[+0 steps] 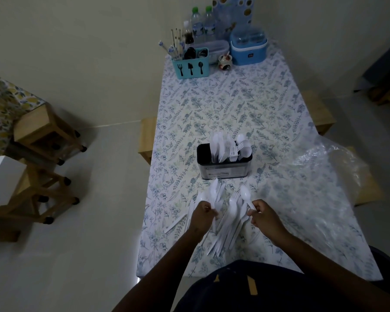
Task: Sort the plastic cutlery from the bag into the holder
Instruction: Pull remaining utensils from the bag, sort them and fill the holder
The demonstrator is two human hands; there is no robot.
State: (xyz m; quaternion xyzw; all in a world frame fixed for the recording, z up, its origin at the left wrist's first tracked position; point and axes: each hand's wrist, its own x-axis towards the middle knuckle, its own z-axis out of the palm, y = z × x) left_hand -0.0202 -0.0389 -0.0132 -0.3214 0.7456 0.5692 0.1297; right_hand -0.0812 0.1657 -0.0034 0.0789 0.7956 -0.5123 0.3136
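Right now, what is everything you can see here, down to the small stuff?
Loose cutlery: many pieces, white, piled at the near table edge.
Holder: one, dark, mid-table, white cutlery standing in it.
Plastic bag: one, clear, table's right side.
Caddy: one, teal, far end, holding utensils.
Water bottles: two, clear with green caps, far end.
Lidded container: one, blue, far right corner.
Tablecloth: one, floral blue-green, covering the table.
Stools: at least two, wooden, floor at left.
Left hand: grips a white piece over the pile.
Right hand: pinches a white spoon.
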